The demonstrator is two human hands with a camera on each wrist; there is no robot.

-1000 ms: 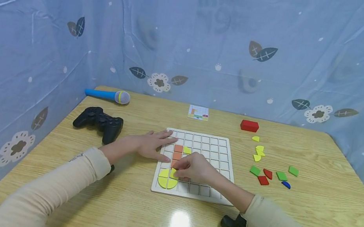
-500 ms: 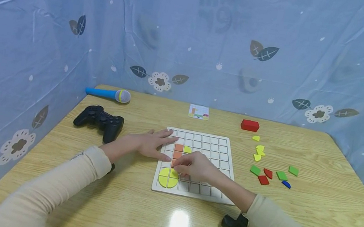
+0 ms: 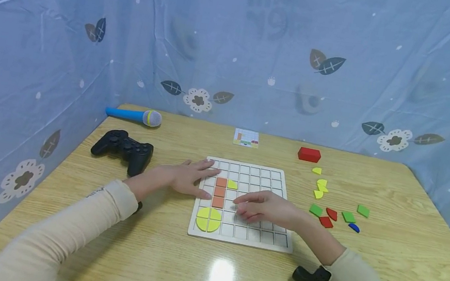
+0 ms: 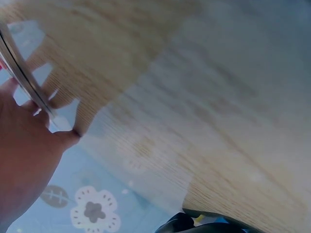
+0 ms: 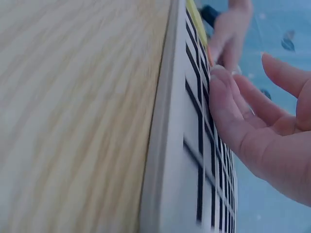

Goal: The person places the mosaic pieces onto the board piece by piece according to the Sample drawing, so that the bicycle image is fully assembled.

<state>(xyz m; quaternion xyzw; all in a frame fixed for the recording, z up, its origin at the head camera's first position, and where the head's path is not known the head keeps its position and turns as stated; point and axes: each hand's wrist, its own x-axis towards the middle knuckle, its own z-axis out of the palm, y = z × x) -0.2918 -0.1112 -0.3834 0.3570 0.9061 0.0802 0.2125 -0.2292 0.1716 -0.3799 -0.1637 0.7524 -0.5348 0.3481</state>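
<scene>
In the head view a white grid board (image 3: 255,238) lies on the table. My left hand (image 3: 188,179) rests with spread fingers on its left edge. Over the middle of the board hovers my right hand (image 3: 269,209), fingers loosely bent, with nothing visible between them. Yellow quarter pieces (image 3: 208,220) form a full circle in the lower left squares. Above it stands a column of orange squares (image 3: 219,192), with a single yellow quarter piece (image 3: 232,184) beside its top. The right wrist view shows the right hand (image 5: 272,116) close above the grid.
Loose yellow pieces (image 3: 321,187), green pieces (image 3: 348,217), red pieces (image 3: 326,222) and a blue piece (image 3: 354,227) lie right of the board. A red block (image 3: 309,155) and a pattern card (image 3: 246,138) are behind; a game controller (image 3: 123,148) and a toy microphone (image 3: 133,115) lie left.
The last quarter piece, tilted in my right hand earlier, now lies flat in the yellow circle. My right hand has let go and moved to the right. The left hand has stayed put.
</scene>
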